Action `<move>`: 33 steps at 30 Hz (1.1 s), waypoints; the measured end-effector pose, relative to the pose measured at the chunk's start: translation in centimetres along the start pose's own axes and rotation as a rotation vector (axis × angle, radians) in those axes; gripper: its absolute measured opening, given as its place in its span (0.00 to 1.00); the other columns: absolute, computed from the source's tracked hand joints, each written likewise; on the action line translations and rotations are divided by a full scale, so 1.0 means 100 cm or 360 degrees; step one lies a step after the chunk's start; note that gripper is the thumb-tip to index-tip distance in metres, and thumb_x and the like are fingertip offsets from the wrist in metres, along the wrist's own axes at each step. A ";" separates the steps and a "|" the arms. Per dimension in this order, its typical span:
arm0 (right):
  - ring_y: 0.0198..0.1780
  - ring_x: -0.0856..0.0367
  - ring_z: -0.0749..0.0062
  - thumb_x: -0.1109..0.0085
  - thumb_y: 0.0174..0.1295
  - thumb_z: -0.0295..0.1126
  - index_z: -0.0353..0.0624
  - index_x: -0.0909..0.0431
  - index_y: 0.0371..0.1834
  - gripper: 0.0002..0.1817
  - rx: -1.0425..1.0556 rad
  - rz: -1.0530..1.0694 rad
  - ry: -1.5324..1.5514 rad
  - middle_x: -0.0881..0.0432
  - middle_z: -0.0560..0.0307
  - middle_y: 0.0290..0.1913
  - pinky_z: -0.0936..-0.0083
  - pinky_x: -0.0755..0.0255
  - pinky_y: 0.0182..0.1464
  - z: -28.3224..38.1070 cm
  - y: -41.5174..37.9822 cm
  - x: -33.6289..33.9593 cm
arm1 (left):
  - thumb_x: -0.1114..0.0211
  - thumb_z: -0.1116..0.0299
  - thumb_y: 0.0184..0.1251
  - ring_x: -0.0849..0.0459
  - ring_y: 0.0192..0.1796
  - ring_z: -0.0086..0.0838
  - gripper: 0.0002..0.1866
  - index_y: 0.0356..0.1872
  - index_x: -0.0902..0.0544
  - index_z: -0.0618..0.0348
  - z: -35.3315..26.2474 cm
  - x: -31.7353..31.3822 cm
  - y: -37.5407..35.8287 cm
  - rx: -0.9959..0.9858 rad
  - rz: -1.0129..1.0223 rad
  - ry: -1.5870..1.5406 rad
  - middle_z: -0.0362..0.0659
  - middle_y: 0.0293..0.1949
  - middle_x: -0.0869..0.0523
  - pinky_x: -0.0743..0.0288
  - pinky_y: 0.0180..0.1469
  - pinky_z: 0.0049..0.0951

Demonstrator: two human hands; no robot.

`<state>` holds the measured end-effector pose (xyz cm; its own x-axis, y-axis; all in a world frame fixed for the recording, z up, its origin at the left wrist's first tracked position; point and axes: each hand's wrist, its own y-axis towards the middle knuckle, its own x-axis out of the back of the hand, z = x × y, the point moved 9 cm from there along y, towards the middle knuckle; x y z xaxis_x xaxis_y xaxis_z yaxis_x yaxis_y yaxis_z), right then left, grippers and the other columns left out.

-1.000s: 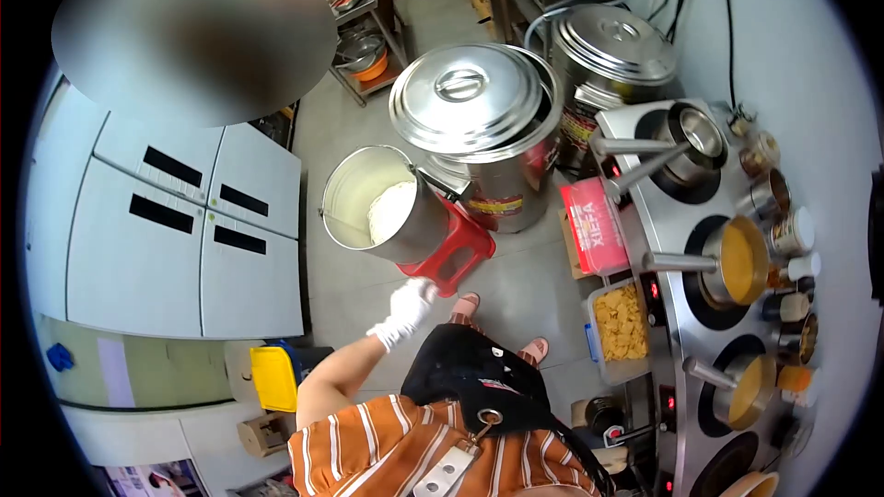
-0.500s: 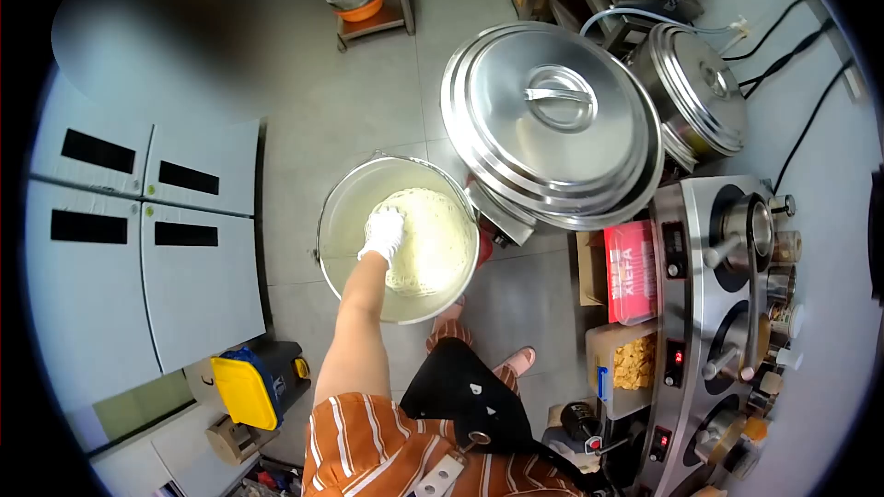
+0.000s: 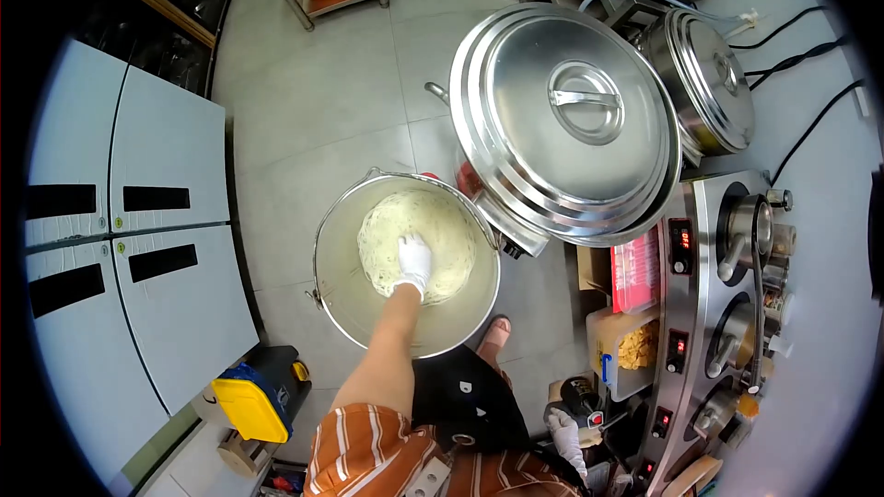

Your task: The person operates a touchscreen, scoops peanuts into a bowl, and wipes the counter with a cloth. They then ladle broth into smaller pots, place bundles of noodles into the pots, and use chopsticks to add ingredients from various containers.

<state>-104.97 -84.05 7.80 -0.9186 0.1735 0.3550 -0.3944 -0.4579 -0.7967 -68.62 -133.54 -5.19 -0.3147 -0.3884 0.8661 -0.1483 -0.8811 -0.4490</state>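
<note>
My left hand (image 3: 414, 260), in a white glove, presses down on the pale, speckled dough (image 3: 382, 235) inside a large metal bucket (image 3: 343, 308) with a wire handle. Its fingers look curled into a fist, with nothing visibly gripped. Lower right, beside my apron, hangs my right hand (image 3: 565, 437), also gloved, its fingers loosely extended near a black and grey device (image 3: 580, 398). Nothing shows in it.
A big lidded steel pot (image 3: 516, 120) stands right of the bucket, with a smaller pot (image 3: 714, 83) behind. Burners (image 3: 681, 350) line the right side, beside a box of yellow pieces (image 3: 637, 347). White cabinets (image 3: 175, 184) and a yellow-lidded bin (image 3: 249, 408) are left.
My left hand has moved right and toward the dough's middle. My right hand has come into view at the lower right. The view has shifted, and the blurred area at upper left is gone.
</note>
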 end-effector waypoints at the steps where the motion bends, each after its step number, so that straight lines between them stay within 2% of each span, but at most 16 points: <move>1: 0.32 0.27 0.82 0.44 0.67 0.26 0.32 0.26 0.58 0.17 -0.0040 -0.0003 -0.0024 0.21 0.63 0.36 0.86 0.32 0.36 0.006 -0.004 -0.001 | 0.48 0.69 0.64 0.23 0.55 0.37 0.15 0.48 0.17 0.58 0.013 0.007 0.004 0.0056 -0.0021 -0.0078 0.45 0.50 0.18 0.37 0.60 0.42; 3: 0.32 0.27 0.82 0.44 0.67 0.26 0.31 0.26 0.57 0.17 -0.0028 0.0030 -0.0019 0.21 0.63 0.35 0.86 0.32 0.36 0.003 -0.005 -0.004 | 0.45 0.70 0.61 0.17 0.44 0.35 0.11 0.39 0.15 0.54 0.041 0.021 0.006 0.0136 -0.0269 -0.0180 0.42 0.40 0.14 0.30 0.52 0.41; 6: 0.35 0.24 0.78 0.43 0.66 0.27 0.29 0.26 0.57 0.18 -0.0039 0.0093 0.0015 0.19 0.59 0.38 0.83 0.29 0.39 -0.012 0.015 -0.010 | 0.42 0.69 0.57 0.18 0.45 0.36 0.10 0.39 0.16 0.54 0.067 0.078 -0.012 -0.0049 -0.0292 -0.0345 0.44 0.40 0.15 0.32 0.53 0.41; 8: 0.44 0.20 0.69 0.42 0.65 0.29 0.28 0.26 0.57 0.20 0.0123 0.0115 -0.0359 0.16 0.51 0.46 0.77 0.27 0.49 0.026 0.021 -0.016 | 0.41 0.68 0.56 0.19 0.45 0.37 0.09 0.38 0.17 0.54 0.086 0.143 -0.046 -0.0101 -0.0506 -0.0398 0.44 0.39 0.16 0.32 0.53 0.41; 9: 0.55 0.21 0.63 0.40 0.64 0.32 0.27 0.26 0.57 0.22 0.0161 0.0148 -0.0627 0.19 0.44 0.54 0.74 0.30 0.59 0.047 0.025 -0.018 | 0.39 0.67 0.55 0.19 0.44 0.37 0.09 0.37 0.18 0.55 0.093 0.182 -0.066 -0.0167 -0.0710 -0.0473 0.45 0.38 0.16 0.33 0.53 0.40; 11: 0.58 0.21 0.60 0.39 0.64 0.34 0.28 0.27 0.59 0.24 0.0298 0.0154 -0.0754 0.21 0.40 0.57 0.73 0.31 0.61 0.098 0.027 -0.023 | 0.39 0.66 0.55 0.20 0.44 0.38 0.09 0.37 0.18 0.56 0.109 0.230 -0.095 -0.0177 -0.0804 -0.0545 0.45 0.36 0.17 0.33 0.52 0.40; 12: 0.58 0.21 0.51 0.40 0.62 0.39 0.33 0.24 0.56 0.24 0.0409 0.0159 -0.0643 0.19 0.38 0.53 0.67 0.30 0.61 0.096 0.045 -0.024 | 0.39 0.65 0.56 0.21 0.43 0.38 0.09 0.36 0.19 0.56 0.117 0.253 -0.110 -0.0193 -0.0880 -0.0636 0.45 0.35 0.18 0.34 0.51 0.39; 16: 0.55 0.20 0.49 0.39 0.61 0.39 0.38 0.22 0.55 0.22 0.0859 0.0148 -0.1065 0.19 0.39 0.52 0.65 0.28 0.59 0.222 0.022 -0.036 | 0.39 0.57 0.64 0.20 0.32 0.47 0.14 0.32 0.23 0.58 0.144 0.335 -0.163 -0.0246 -0.1003 -0.0793 0.50 0.25 0.19 0.28 0.38 0.42; 19: 0.54 0.20 0.51 0.38 0.60 0.36 0.38 0.22 0.55 0.21 0.1175 0.0230 -0.1061 0.18 0.41 0.52 0.65 0.28 0.59 0.288 0.017 -0.049 | 0.39 0.57 0.64 0.19 0.31 0.49 0.14 0.31 0.24 0.59 0.158 0.403 -0.213 -0.0287 -0.1234 -0.0811 0.52 0.25 0.19 0.26 0.35 0.44; 21: 0.56 0.21 0.52 0.39 0.62 0.34 0.37 0.23 0.56 0.20 0.1431 0.0258 -0.1024 0.19 0.42 0.54 0.65 0.28 0.60 0.350 -0.010 -0.059 | 0.38 0.60 0.63 0.18 0.34 0.49 0.13 0.35 0.23 0.60 0.165 0.443 -0.241 -0.0257 -0.1194 -0.0759 0.53 0.28 0.17 0.25 0.38 0.44; 23: 0.52 0.19 0.51 0.40 0.61 0.31 0.37 0.23 0.55 0.19 0.1756 0.0238 -0.0997 0.18 0.42 0.50 0.65 0.26 0.55 0.407 -0.044 -0.073 | 0.38 0.63 0.62 0.17 0.38 0.51 0.12 0.39 0.22 0.62 0.175 0.483 -0.269 -0.0180 -0.1174 -0.0766 0.54 0.32 0.16 0.24 0.42 0.44; 26: 0.47 0.17 0.53 0.40 0.62 0.31 0.37 0.24 0.56 0.20 0.1929 0.0344 -0.0862 0.18 0.43 0.46 0.66 0.25 0.50 0.470 -0.091 -0.094 | 0.38 0.67 0.61 0.16 0.44 0.51 0.15 0.46 0.21 0.63 0.189 0.540 -0.315 -0.0055 -0.1190 -0.0857 0.58 0.37 0.16 0.23 0.48 0.41; 28: 0.47 0.17 0.56 0.39 0.61 0.32 0.36 0.24 0.57 0.21 0.1985 0.0432 -0.0765 0.18 0.43 0.45 0.67 0.25 0.51 0.495 -0.106 -0.108 | 0.39 0.68 0.63 0.14 0.44 0.43 0.15 0.49 0.21 0.64 0.199 0.573 -0.339 0.0054 -0.1232 -0.0837 0.54 0.41 0.14 0.22 0.50 0.35; 29: 0.47 0.17 0.56 0.39 0.61 0.32 0.36 0.24 0.57 0.21 0.1997 0.0436 -0.0766 0.18 0.43 0.45 0.67 0.25 0.51 0.504 -0.114 -0.114 | 0.39 0.61 0.60 0.17 0.41 0.50 0.13 0.34 0.22 0.62 0.204 0.593 -0.356 -0.0057 -0.1476 -0.0945 0.56 0.33 0.16 0.24 0.45 0.44; 30: 0.49 0.18 0.56 0.37 0.60 0.33 0.37 0.26 0.59 0.23 0.2002 0.0492 -0.0683 0.18 0.43 0.46 0.68 0.26 0.53 0.514 -0.122 -0.119 | 0.41 0.72 0.65 0.14 0.42 0.32 0.15 0.51 0.21 0.64 0.210 0.605 -0.361 -0.0007 -0.1388 -0.0893 0.47 0.40 0.13 0.22 0.49 0.29; 33: 0.53 0.20 0.57 0.34 0.58 0.34 0.38 0.28 0.62 0.29 0.2087 0.0589 -0.0511 0.19 0.44 0.50 0.68 0.29 0.57 0.526 -0.120 -0.136 | 0.43 0.69 0.66 0.14 0.40 0.32 0.13 0.47 0.17 0.62 0.211 0.650 -0.399 -0.0235 -0.1463 -0.1185 0.48 0.39 0.12 0.23 0.48 0.29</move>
<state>-86.47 -126.75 38.23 -0.8472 -0.2579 0.4644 0.3400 -0.9350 0.1009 -63.43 -129.36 73.64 0.5800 0.2685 0.7691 -0.1555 -0.8903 0.4280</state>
